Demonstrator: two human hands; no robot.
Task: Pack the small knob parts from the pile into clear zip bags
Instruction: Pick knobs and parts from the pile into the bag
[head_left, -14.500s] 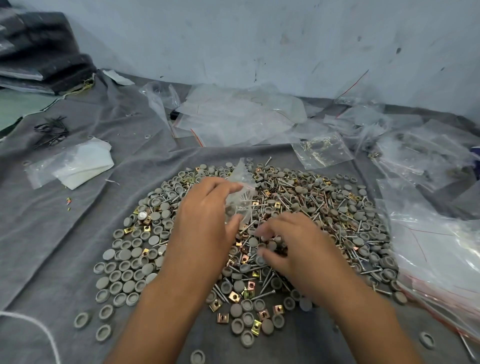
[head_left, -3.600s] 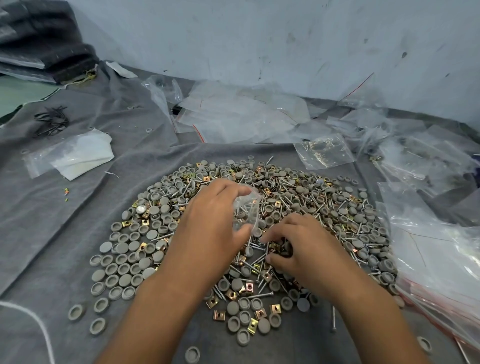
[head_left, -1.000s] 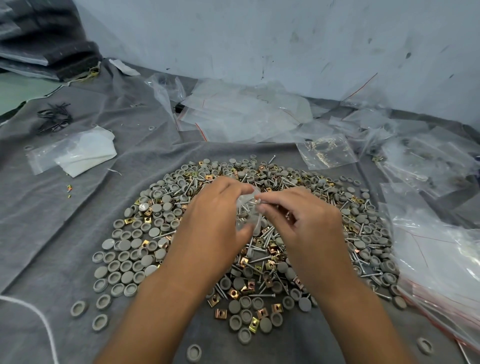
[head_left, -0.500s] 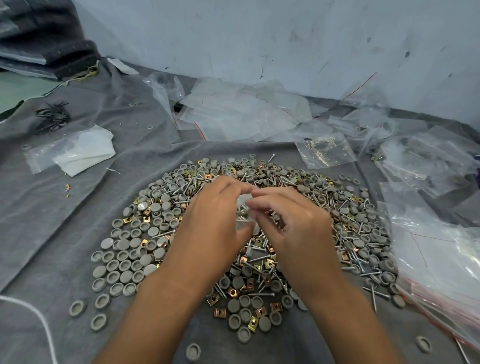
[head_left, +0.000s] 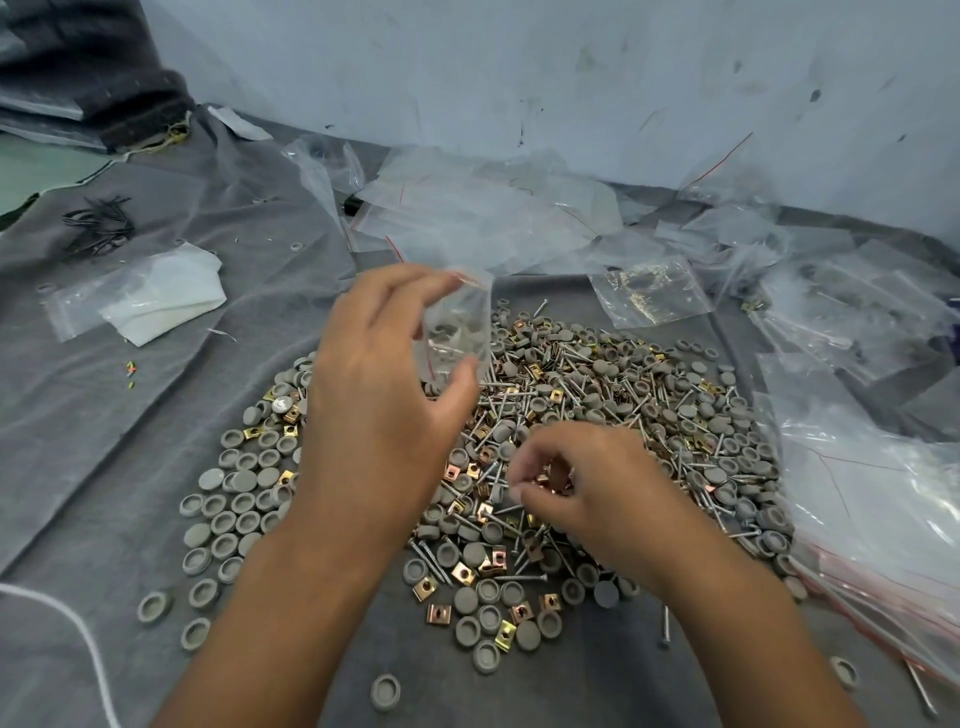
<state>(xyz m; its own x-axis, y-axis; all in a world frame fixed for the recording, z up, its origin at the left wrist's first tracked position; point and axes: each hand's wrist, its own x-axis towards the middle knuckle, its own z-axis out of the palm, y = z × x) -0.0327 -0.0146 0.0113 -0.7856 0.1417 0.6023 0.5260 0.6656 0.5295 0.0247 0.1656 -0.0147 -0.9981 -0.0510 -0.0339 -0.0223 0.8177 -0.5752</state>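
Observation:
A wide pile of grey round knob caps, screws and brass square clips (head_left: 613, 405) lies on grey cloth. My left hand (head_left: 379, 405) holds a small clear zip bag (head_left: 460, 332) upright above the pile's far side, pinched between thumb and fingers; a few parts show inside it. My right hand (head_left: 587, 483) is low over the pile's middle, fingers curled around a few small brass clips and parts. Loose grey caps (head_left: 228, 509) spread out to the left of my left forearm.
Empty clear zip bags (head_left: 483, 218) lie heaped at the back by the wall, with more bags (head_left: 878, 493) stacked at the right. A bag with white contents (head_left: 156, 296) lies at the left. A white cord (head_left: 62, 618) crosses the near left corner.
My right hand has left the bag's mouth and dropped down to the pile. My left hand has lifted the bag higher and farther back.

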